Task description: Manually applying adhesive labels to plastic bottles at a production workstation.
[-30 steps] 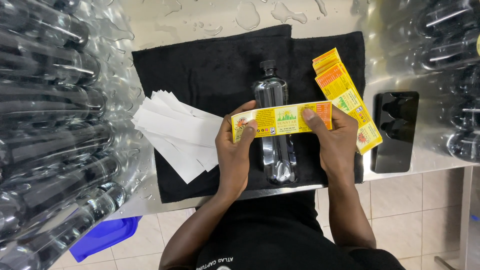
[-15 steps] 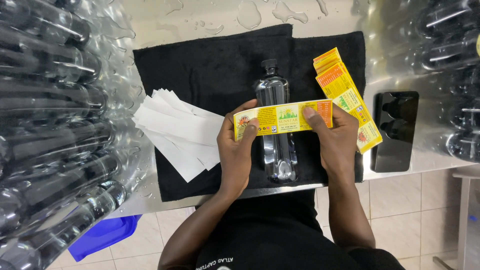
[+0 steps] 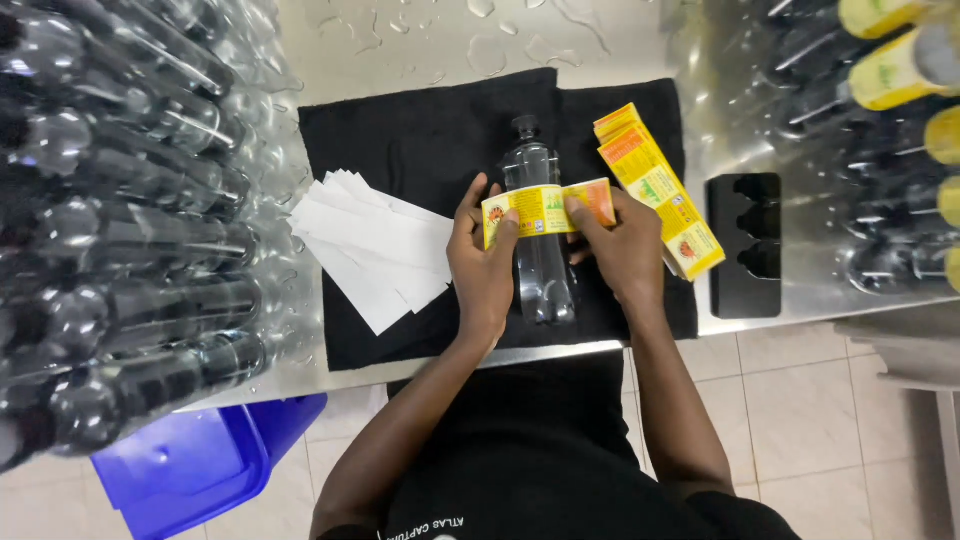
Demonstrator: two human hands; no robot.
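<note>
Far to the left of my grip lie rows of bare clear bottles (image 3: pixel 130 300), wet and glinting, on the metal table (image 3: pixel 400 40). Nearer, just left of my left hand (image 3: pixel 482 262), a fan of white backing strips (image 3: pixel 370 250) rests on the black towel (image 3: pixel 420 140).

My left hand pinches the left end of the yellow label (image 3: pixel 545 208), thumb on its face, fingers curled behind. Under the label, between my two hands, the clear bottle (image 3: pixel 540 270) lies on its side on the towel, its black cap (image 3: pixel 523 125) pointing away from me. My right hand (image 3: pixel 615 250) holds the label's right, orange end the same way, so both hands are closed on the label, which is draped across the bottle's upper body and seems to touch it.

I judge the label thin, limp and light, prone to creasing or sticking crooked, so the ends are the place to hold it, kept taut. The bottle looks smooth, round and likely damp; it could roll, though the towel should steady it.

Just right of my right hand lies a stack of yellow labels (image 3: pixel 665 200), then a black tray (image 3: pixel 745 245), and beyond it labelled bottles (image 3: pixel 900 60).
</note>
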